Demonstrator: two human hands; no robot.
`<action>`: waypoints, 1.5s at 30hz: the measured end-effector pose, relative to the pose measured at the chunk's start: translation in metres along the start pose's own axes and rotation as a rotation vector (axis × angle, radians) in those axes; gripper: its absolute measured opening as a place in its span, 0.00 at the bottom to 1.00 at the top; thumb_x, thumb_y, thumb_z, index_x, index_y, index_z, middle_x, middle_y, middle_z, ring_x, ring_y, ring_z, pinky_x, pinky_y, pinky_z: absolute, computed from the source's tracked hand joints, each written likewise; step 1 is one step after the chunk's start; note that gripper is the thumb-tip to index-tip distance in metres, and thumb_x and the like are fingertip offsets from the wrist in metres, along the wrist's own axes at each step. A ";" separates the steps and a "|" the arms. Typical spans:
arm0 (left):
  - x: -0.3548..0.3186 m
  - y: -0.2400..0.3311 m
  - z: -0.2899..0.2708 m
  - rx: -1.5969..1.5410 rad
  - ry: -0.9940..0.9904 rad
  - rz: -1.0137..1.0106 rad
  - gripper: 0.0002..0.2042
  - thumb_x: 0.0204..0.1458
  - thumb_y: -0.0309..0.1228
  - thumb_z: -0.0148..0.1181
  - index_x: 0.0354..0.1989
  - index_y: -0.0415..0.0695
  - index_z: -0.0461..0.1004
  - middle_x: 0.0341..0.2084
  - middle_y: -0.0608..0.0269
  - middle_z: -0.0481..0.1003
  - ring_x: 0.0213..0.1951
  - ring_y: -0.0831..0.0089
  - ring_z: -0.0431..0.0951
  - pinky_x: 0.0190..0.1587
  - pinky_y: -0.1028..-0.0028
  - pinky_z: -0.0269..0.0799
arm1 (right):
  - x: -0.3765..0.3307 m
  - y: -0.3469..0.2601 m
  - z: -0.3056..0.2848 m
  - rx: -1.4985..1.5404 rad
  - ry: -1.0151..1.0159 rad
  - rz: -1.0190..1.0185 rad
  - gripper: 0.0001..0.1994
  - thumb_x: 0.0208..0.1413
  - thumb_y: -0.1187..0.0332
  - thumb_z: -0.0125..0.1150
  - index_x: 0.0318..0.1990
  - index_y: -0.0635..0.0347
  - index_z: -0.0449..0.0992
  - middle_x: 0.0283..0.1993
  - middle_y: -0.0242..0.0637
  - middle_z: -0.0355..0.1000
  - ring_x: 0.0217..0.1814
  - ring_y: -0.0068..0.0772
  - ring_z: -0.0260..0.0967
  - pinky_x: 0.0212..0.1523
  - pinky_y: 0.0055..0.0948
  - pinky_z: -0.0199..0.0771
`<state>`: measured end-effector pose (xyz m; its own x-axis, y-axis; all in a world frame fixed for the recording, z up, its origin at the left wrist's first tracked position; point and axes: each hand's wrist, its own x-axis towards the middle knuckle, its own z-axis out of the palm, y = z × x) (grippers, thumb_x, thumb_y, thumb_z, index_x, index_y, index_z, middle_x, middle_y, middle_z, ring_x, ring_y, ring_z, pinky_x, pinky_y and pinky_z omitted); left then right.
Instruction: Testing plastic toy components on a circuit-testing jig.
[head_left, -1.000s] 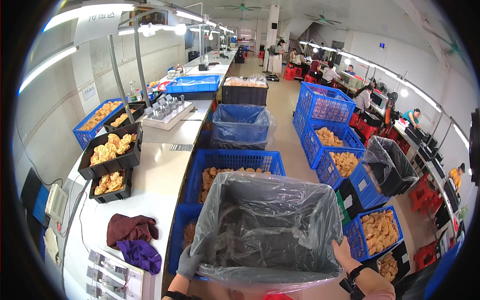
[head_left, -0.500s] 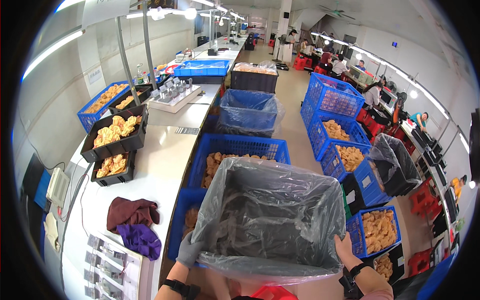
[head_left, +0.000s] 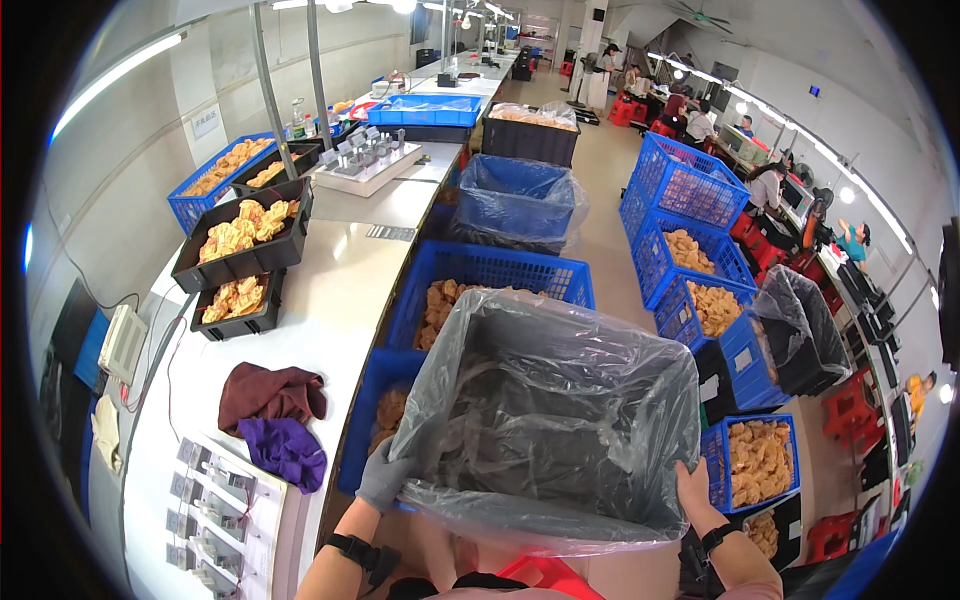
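Note:
Between my two hands I hold a large dark bin lined with a clear plastic bag [head_left: 590, 345], its open top facing me. The bag folds over the rim, and I see nothing but creased plastic inside. My left hand [head_left: 383, 478], in a grey glove, is closed on the near left corner. At the near right corner my bare right hand [head_left: 692, 490] grips the edge, fingers partly hidden by the plastic. Just beyond the bin is a blue crate [head_left: 570, 280] of tan, rounded pieces. Another blue crate [head_left: 360, 440] of them lies by my left hand, partly covered.
On the left, a white workbench [head_left: 340, 270] carries black trays [head_left: 285, 240] of yellowish pieces, maroon cloth [head_left: 270, 395], purple cloth [head_left: 285, 455] and a metal fixture board [head_left: 225, 520]. Blue crates [head_left: 690, 235] line the right. A red stool [head_left: 550, 577] is below me. People work farther back.
My view has shifted a little, so the bench and crates sit slightly right and higher. The lined bin stays in both hands, almost unchanged in place.

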<state>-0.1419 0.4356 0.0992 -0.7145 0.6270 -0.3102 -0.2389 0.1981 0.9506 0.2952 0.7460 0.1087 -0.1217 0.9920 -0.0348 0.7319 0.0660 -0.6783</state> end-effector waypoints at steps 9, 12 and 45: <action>0.011 -0.002 0.001 -0.034 -0.032 0.025 0.28 0.42 0.28 0.62 0.55 0.34 0.68 0.44 0.57 0.75 0.46 0.72 0.74 0.50 0.73 0.69 | 0.004 -0.003 -0.002 -0.027 0.014 -0.022 0.24 0.56 0.63 0.56 0.56 0.71 0.62 0.52 0.60 0.69 0.56 0.60 0.66 0.56 0.42 0.64; 0.009 -0.003 0.002 0.019 -0.023 0.080 0.28 0.41 0.29 0.63 0.55 0.34 0.68 0.45 0.57 0.75 0.46 0.72 0.74 0.51 0.73 0.69 | 0.003 -0.009 -0.004 -0.018 0.072 -0.063 0.26 0.56 0.63 0.57 0.56 0.72 0.61 0.52 0.62 0.69 0.56 0.61 0.66 0.56 0.43 0.64; 0.008 -0.009 0.000 -0.029 0.024 0.029 0.29 0.41 0.25 0.63 0.56 0.33 0.66 0.46 0.55 0.74 0.46 0.70 0.74 0.50 0.74 0.70 | 0.004 0.005 0.002 -0.023 0.008 0.033 0.22 0.56 0.64 0.57 0.54 0.68 0.64 0.50 0.56 0.70 0.55 0.54 0.67 0.55 0.38 0.64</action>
<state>-0.1455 0.4386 0.0877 -0.7370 0.6137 -0.2832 -0.2366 0.1583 0.9586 0.2969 0.7501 0.1042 -0.0922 0.9944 -0.0507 0.7505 0.0359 -0.6598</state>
